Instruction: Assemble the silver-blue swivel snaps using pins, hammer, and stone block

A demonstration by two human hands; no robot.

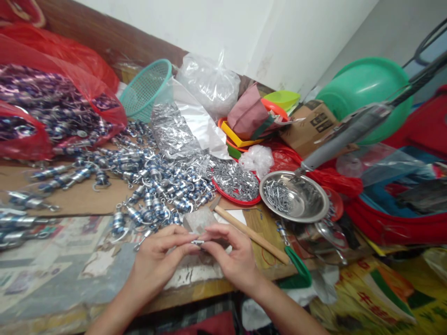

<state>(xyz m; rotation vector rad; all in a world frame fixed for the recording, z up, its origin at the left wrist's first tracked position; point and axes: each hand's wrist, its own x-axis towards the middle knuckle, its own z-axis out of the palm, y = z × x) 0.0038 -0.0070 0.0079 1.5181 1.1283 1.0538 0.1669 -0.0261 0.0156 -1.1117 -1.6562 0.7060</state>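
Between my fingertips is a small silvery metal piece (197,242), too small to make out its exact kind. My left hand (164,249) pinches one end with thumb and forefinger. From the other side, my right hand (230,249) pinches it as well. Just behind my hands sits a grey metal block (199,218), partly covered by my fingers. A hammer's wooden handle (251,235) slants away beside my right hand. Beyond my left hand spreads a heap of blue and silver metal fittings (157,181) with rings and hooks.
A red plate (240,201) of small flat metal pieces stands behind. Right of it is a steel bowl (317,204) with pins. A grey-handled tool (335,139) hangs above the bowl. A red bag (80,65) full of fittings and a green basket (153,83) lie back left.
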